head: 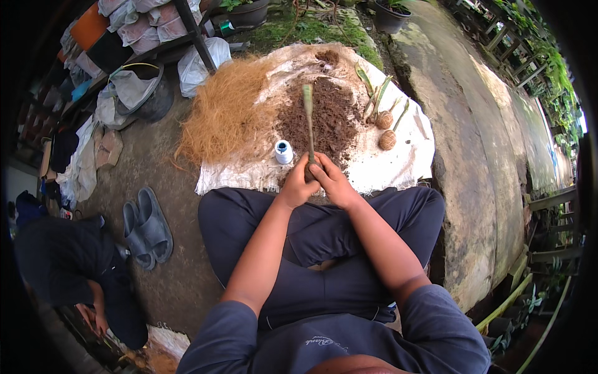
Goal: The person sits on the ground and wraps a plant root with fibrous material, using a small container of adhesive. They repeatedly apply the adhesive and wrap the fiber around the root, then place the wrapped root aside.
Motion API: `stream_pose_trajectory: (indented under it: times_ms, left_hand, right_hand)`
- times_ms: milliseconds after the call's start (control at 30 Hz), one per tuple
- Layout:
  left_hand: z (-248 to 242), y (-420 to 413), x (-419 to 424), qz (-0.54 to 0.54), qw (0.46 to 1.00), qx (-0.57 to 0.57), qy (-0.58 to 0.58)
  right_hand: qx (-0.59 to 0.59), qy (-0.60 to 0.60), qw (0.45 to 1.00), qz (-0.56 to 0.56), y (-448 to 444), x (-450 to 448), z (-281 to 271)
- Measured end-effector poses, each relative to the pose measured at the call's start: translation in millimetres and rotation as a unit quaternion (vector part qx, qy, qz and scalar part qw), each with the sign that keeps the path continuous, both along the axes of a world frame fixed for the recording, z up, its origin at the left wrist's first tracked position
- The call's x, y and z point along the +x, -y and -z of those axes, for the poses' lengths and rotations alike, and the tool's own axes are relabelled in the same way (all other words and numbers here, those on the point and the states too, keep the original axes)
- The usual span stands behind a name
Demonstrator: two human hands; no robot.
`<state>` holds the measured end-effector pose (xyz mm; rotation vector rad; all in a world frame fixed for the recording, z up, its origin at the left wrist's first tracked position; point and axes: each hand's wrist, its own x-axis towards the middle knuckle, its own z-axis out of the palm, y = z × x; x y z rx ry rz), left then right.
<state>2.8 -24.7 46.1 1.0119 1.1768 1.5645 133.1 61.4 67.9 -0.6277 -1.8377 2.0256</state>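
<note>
Both hands meet in front of my crossed legs, around the lower end of a green plant cutting (pixel 308 110). My left hand (pixel 298 182) and my right hand (pixel 332 180) are shut on a dark clump (pixel 309 174), probably soil, at its base; the fingers hide most of it. The cutting points away from me over a heap of dark brown potting soil (pixel 334 117). A spool of white thread (pixel 283 152) stands left of my hands. To the right lie two fibre-wrapped root balls (pixel 387 140) with green stems, beside loose leaf cuttings (pixel 373 96).
Tan coconut fibre (pixel 229 112) covers the left of a white woven sheet (pixel 373 170). Grey slides (pixel 148 228) rest on the concrete floor. A black bucket (pixel 152 100) stands by a rack of bagged goods. At lower left another person (pixel 79 266) bends over a second sheet (pixel 170 343).
</note>
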Motion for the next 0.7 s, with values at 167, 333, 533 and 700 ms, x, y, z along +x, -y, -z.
stream_pose_trajectory:
  times_ms: [167, 333, 533, 700]
  left_hand:
    - [-2.6, -2.3, -1.3, 0.012, 0.931, 0.028, 0.363]
    - [17.6, -7.6, -2.4, -0.052, 0.93, 0.009, 0.363]
    - [3.3, -9.4, -0.5, -0.006, 0.914, 0.031, 0.404]
    - [15.0, -8.6, 2.0, -0.047, 0.92, -0.001, 0.389]
  right_hand:
    - [-0.089, -0.051, 0.995, -0.013, -0.6, -7.7, 3.9]
    - [-0.21, -0.079, 0.974, -0.001, 6.8, -14.7, 13.7]
    - [-0.374, -0.068, 0.925, 0.007, 8.2, -11.5, 8.7]
    - [-0.36, -0.064, 0.93, 0.034, 12.4, -15.0, 11.5]
